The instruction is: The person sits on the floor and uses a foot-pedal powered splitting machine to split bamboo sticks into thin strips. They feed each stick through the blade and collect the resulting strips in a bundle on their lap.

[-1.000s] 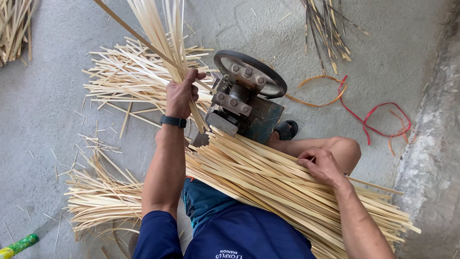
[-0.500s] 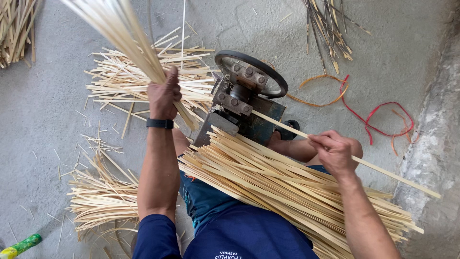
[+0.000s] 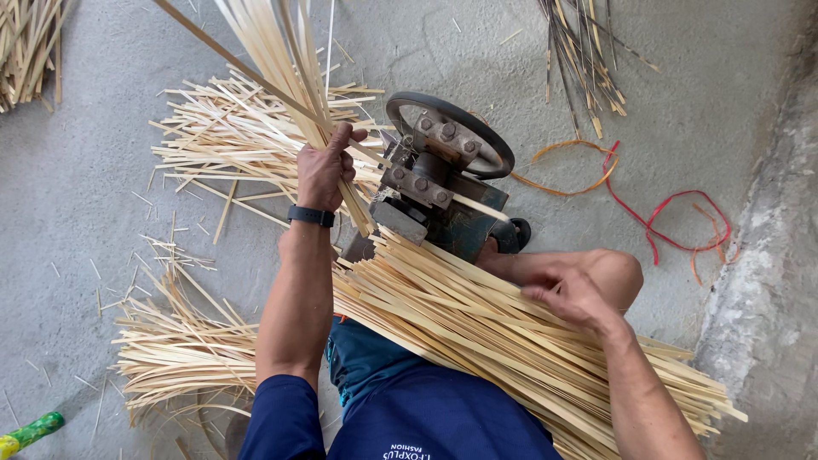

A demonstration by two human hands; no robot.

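Bamboo strips everywhere here. Left hand [image 3: 322, 169] is clenching tight around a bunch of pale strips [image 3: 281, 64] that's fanning up and away, just left of the small grey splitting machine [image 3: 439, 175]. Right hand [image 3: 569, 294] is lying with fingers loosely curled on the big bundle [image 3: 477, 328] across the lap, not really gripping it. More strips are sitting on the concrete floor [image 3: 94, 221].

Pale matt bamboo strips [image 3: 511, 332], dull metal machine [image 3: 443, 183], rough concrete floor [image 3: 102, 204].
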